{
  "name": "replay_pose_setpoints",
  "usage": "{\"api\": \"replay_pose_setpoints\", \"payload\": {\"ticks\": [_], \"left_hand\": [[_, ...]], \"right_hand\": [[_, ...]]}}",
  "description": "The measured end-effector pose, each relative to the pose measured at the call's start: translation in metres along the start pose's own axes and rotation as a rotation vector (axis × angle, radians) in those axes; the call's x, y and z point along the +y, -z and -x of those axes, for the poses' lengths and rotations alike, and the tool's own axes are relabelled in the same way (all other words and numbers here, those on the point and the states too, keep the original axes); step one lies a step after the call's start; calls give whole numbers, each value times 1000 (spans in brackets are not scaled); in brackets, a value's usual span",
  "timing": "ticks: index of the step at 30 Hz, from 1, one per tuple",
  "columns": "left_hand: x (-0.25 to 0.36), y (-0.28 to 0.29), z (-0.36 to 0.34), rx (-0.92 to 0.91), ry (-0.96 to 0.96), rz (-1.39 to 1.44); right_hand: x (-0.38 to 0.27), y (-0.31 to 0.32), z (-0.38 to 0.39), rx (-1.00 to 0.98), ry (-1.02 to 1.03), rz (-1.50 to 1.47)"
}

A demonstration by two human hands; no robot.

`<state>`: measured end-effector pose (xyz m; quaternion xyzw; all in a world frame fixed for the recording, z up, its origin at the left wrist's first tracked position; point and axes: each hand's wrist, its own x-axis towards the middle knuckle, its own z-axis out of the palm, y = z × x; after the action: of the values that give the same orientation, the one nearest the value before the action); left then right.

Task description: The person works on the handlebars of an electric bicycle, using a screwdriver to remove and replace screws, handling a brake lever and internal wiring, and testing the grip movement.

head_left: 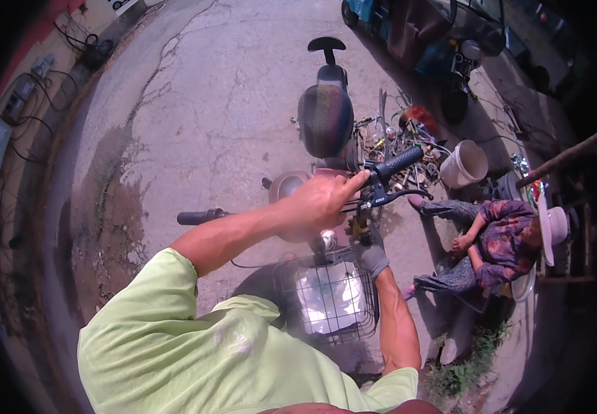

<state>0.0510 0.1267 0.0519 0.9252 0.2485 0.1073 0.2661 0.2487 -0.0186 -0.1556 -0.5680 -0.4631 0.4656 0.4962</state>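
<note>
An electric scooter with a front basket stands below me, its handlebar running across the view. My bare left hand (312,201) reaches across to the right end of the handlebar, its index finger stretched onto the clamp of the brake lever (389,199). Its other fingers curl at the bar beside the cables, partly hidden. The black rubber grip (398,162) lies just beyond. My right hand (369,254), in a grey glove, closes around a small yellow-and-black tool (360,226) just below the clamp; its exact kind is unclear. The left grip (200,217) is untouched.
The wire basket (286,297) holds a white sheet or box. Behind the bar is the scooter's seat (325,121). A heap of metal scraps (384,138) and a white bucket (464,164) lie to the right. A person (505,238) in a hat sits close by. A three-wheeler (415,34) stands far right.
</note>
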Motion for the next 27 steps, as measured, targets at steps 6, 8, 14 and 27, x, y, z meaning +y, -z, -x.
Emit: {"api": "replay_pose_setpoints", "payload": {"ticks": [6, 8, 14, 27], "left_hand": [[2, -1, -3, -74, 38, 22], [5, 2, -4, -77, 38, 11], [7, 4, -9, -75, 47, -9], [5, 0, -9, -29, 20, -5]], "right_hand": [[-193, 27, 39, -262, -671, 390], [-273, 31, 26, -457, -985, 468], [-177, 41, 41, -410, -566, 663], [4, 15, -13, -18, 106, 46]]}}
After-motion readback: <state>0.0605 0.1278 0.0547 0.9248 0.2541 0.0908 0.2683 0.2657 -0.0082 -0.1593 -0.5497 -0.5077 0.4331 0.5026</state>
